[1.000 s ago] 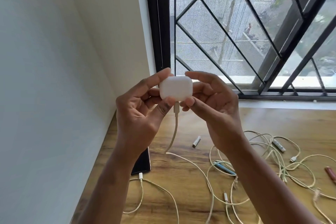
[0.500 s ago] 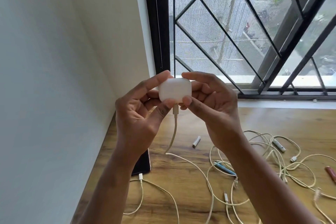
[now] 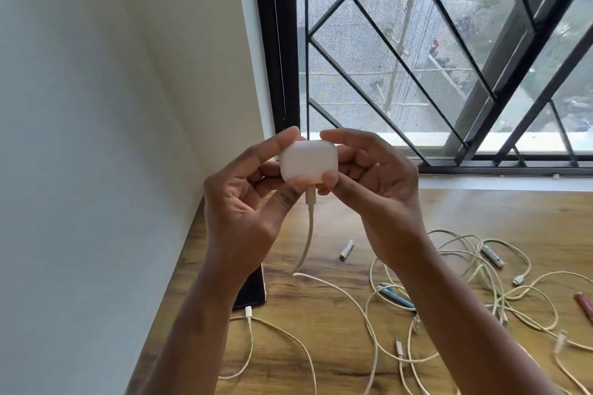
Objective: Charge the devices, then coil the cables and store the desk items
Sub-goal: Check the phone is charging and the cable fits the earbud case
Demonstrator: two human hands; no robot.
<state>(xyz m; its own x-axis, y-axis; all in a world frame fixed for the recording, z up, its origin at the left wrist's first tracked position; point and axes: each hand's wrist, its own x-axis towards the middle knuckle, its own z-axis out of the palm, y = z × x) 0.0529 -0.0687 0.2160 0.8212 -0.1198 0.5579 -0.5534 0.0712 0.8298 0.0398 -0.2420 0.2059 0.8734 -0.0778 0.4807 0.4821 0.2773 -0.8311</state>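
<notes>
A small rounded white plastic earbud case (image 3: 308, 161) is held above the wooden bench (image 3: 481, 218) by left hand (image 3: 244, 199) and right hand (image 3: 375, 189) — charging step, cream cable (image 3: 308, 224) plugged beneath — setting down seems needed next.

A home room is showing: a wooden tabletop (image 3: 481, 215) sitting under a grilled window (image 3: 417, 58) beyond the fingers (image 3: 346, 138), white walls (image 3: 96, 106) meeting leftward.

Wooden desk (image 3: 481, 212) — cables (image 3: 475, 279), phone (image 3: 252, 290), batteries (image 3: 347, 249).
</notes>
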